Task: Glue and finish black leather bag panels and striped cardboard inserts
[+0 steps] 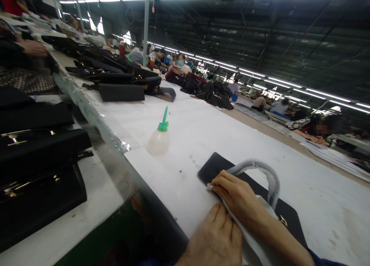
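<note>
A black handbag [214, 166] lies flat on the white-covered table [202, 123] in front of me, its curved handle [267, 173] wrapped in clear plastic. A white cloth or paper sheet [254, 235] covers the bag's near part. My right hand [235, 194] rests on the bag with its fingers curled, pinching the sheet's edge. My left hand [214, 239] sits just below it at the table's near edge, fingers together and pressed onto the same sheet.
A squeeze bottle with a green nozzle [159, 139] stands left of the bag. Black bags [40, 150] fill the shelf on the left, and more [121, 89] are piled farther along. Other workers [320, 129] sit at nearby tables.
</note>
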The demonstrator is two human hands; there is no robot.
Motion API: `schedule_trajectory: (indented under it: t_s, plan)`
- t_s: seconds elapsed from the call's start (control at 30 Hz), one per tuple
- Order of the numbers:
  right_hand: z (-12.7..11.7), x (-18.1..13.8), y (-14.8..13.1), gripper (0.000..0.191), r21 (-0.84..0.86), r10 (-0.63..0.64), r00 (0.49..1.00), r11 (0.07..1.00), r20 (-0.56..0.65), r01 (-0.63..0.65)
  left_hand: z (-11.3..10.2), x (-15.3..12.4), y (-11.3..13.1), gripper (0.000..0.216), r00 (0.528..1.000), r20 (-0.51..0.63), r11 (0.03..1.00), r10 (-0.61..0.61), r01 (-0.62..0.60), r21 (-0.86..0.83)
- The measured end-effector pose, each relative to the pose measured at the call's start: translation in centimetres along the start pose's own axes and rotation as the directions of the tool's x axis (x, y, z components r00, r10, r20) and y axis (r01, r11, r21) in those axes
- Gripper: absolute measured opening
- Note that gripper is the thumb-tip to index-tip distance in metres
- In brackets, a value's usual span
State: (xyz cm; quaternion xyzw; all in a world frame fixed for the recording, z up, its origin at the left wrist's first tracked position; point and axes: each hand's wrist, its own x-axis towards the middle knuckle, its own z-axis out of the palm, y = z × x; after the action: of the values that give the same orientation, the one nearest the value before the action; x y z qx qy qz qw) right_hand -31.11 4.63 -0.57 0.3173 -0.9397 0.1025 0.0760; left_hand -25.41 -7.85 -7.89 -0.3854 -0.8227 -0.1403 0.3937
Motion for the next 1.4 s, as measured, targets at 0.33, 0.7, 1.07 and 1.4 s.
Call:
schedule_trajectory:
  t_s: [0.33,0.7,1.07,1.4]
  plan:
    - [-1.1,0.3,0.1,0.023,-0.149,-0.084,0.994,0.984,0.068,0.093,-1.5,0.4,0.0,0.073,0.973,0.232,0.996,-0.008,0.027,-0.079]
    - [0.2,-1.0,0.7,0.027,-0.033,-0.060,0.997,0.998,-0.051,0.058,-2.1,0.8,-0.1,0.073,0.944,0.329,0.982,-0.020,0.081,-0.170]
    - [-0.8,0.5,0.3,0.029,-0.038,-0.082,0.996,0.996,0.020,0.083,-2.0,0.9,0.0,0.069,0.943,0.329,0.980,-0.041,0.102,-0.170]
    - [-2.5,0.2,1.1,0.016,0.126,-0.048,0.991,0.991,0.121,0.033,1.1,-0.5,0.3,0.040,0.994,-0.101,0.999,-0.029,0.032,0.036]
